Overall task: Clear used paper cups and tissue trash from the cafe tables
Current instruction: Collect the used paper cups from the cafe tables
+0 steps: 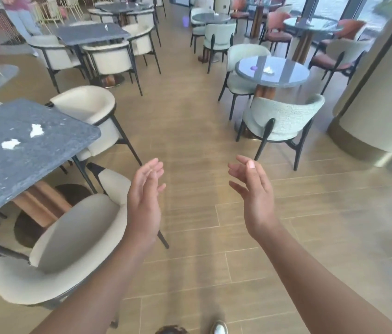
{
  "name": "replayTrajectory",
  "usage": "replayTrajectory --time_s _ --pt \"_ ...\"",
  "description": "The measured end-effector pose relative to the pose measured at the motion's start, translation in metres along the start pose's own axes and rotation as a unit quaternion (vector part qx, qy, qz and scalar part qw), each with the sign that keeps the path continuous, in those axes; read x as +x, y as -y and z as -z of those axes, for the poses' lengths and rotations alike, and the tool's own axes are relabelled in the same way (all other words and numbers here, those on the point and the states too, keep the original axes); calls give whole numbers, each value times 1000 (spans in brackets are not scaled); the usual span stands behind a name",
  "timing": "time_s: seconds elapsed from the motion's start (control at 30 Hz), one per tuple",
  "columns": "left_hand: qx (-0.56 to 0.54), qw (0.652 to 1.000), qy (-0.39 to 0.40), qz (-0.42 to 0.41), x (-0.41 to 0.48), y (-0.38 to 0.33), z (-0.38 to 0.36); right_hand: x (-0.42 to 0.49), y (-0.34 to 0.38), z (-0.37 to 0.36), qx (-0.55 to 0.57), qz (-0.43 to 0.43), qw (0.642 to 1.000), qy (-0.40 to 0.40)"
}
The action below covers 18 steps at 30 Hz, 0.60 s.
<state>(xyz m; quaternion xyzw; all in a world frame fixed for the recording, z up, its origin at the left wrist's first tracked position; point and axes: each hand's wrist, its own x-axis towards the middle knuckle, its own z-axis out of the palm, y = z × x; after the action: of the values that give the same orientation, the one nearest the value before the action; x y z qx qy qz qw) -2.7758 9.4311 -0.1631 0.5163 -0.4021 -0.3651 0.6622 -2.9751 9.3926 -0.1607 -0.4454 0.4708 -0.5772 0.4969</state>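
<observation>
Cafe surfaces: stone-look tops, fabric chairs, wood-look floor.
Dark grey speckled square stone-look worktop [21, 150] is matt and rough-looking, carrying two crumpled white paper tissues [36, 130] [10, 143]. Round grey worktop [272, 73] is glossy and reflective, with a crumpled white tissue [268, 70] on it. Cream chair [69, 244] smooth, leather-like, on black metal-looking legs. Pale green chair [284, 116] has nubby textured cloth. Tan plank floor [190, 141] has wood grain and a low sheen.

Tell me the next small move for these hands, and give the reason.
Probably turn left and reach the left hand toward the nearer crumpled tissue on the dark square table. Both hands, the right hand included, are open and hold nothing, and that table with its two tissues is the closest one.
</observation>
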Motion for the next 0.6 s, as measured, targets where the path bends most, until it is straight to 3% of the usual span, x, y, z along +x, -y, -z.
replayTrajectory --time_s 0.3,0.6 --pt "-13 999 -28 -11 165 41 -60 188 -11 -30 -13 4 999 37" --pt "-4 999 -39 -3 399 88 -91 410 -42 -104 -15 -2 1000 21"
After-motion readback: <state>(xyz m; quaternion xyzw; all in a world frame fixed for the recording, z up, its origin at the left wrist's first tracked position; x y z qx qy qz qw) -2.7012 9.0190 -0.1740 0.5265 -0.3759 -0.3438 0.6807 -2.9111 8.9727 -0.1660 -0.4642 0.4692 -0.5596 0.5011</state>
